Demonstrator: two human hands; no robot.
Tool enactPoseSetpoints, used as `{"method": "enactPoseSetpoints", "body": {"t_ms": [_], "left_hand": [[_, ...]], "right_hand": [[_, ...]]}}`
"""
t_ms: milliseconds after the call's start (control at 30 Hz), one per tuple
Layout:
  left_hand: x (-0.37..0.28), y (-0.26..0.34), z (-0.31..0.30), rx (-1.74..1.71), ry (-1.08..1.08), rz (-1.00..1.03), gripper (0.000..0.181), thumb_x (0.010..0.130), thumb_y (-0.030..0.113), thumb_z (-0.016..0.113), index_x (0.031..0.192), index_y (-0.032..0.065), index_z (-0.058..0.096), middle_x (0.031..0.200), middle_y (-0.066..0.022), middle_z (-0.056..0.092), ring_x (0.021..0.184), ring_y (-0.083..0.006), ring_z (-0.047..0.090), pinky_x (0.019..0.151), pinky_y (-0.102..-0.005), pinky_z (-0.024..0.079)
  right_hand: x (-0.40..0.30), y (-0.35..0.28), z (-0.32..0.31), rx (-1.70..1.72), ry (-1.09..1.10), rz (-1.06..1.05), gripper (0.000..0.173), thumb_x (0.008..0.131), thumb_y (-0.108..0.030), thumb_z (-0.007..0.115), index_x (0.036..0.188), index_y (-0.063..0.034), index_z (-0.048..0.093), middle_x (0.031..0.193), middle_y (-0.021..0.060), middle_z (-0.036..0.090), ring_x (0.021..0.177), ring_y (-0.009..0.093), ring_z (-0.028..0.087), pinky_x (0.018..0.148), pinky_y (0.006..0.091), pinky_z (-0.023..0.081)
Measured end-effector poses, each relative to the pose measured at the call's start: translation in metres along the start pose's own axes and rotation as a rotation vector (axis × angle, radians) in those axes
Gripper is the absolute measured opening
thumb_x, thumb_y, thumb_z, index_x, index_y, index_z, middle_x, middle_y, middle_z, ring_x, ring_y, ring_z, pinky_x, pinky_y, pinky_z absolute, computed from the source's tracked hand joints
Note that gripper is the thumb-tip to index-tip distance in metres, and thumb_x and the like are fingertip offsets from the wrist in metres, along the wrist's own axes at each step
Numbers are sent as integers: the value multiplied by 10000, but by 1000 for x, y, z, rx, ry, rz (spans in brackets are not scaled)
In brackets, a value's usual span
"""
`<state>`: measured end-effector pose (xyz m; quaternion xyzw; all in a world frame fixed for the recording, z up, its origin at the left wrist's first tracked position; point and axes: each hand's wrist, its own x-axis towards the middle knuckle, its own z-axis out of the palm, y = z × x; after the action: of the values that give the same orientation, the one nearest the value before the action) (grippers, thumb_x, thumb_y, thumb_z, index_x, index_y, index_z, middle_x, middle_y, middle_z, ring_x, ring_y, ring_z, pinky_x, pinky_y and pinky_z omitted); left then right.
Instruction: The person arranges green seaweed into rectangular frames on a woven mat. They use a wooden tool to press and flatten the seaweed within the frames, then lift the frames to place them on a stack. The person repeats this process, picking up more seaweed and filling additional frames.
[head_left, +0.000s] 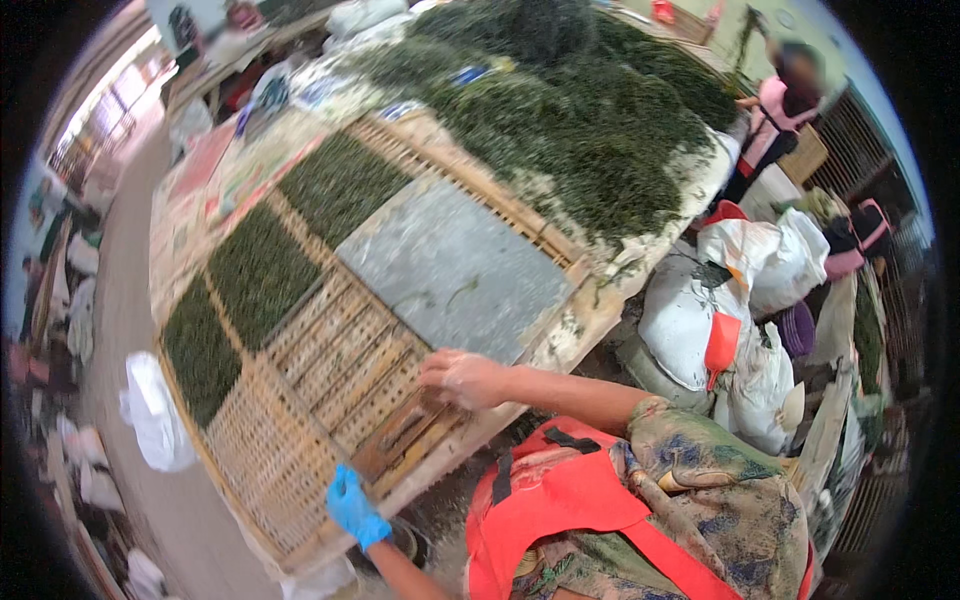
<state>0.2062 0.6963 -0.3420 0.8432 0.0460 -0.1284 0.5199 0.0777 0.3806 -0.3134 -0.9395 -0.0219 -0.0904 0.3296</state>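
My left hand (356, 506), in a blue glove, is at the near left corner of a slatted wooden frame (352, 337). Its fingers are curled, and whether they grip the wood is unclear. At the frame's near right corner, my right hand (465, 379) curls its fingers over the edge; the fingertips are partly hidden. Under and beside the frame lies a woven bamboo mat (259, 442). Several flat rectangles of dark green shredded plant material (262, 274) lie on the mat's far part. A grey flat board (457, 262) adjoins the frame on the right.
A large heap of dark green shredded material (570, 127) covers the table's far side. White sacks (679, 322) and a red scoop (724, 341) stand to the right. Another person (780, 112) is at the far right. A white bundle (157, 412) is beside the mat's left edge.
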Motion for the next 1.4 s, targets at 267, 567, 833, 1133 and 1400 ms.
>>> {"method": "enactPoseSetpoints", "body": {"t_ms": [267,567,833,1133,1400], "left_hand": [[-15,5,-11,82,140,90,349,957,217,645,1197,-36,663,1185,-158,676,1071,-257,634,923,-408,521],[-58,30,116,-109,71,8,200,892,258,725,939,66,755,775,-4,681,561,-86,471,493,-279,305],[-146,175,231,19,-37,21,248,871,306,745,967,77,758,920,-21,724,760,-110,612,589,-334,389],[-126,193,284,-21,-146,27,326,871,338,761,960,25,743,904,-61,699,796,-146,617,678,-338,446],[-120,229,310,-27,-296,52,289,936,195,677,1168,25,707,1123,-93,714,1016,-168,652,876,-333,521]], "right_hand": [[-138,151,-236,-444,237,804,788,774,-168,753,1476,-125,396,1457,166,432,1286,417,450,1071,488,409],[-201,328,-362,-408,158,1160,1000,806,-146,762,1568,-358,150,1645,135,35,1418,527,221,1033,640,390],[-216,421,-385,-338,161,1187,715,800,-25,662,1448,-212,425,1515,185,310,1239,462,483,922,543,514],[-220,381,-451,-65,780,900,694,649,-156,742,1306,-6,578,1293,249,594,1202,360,578,1014,404,474],[-185,252,-601,77,971,434,462,683,-16,662,1140,-75,641,963,121,687,860,205,652,764,370,554]]}}
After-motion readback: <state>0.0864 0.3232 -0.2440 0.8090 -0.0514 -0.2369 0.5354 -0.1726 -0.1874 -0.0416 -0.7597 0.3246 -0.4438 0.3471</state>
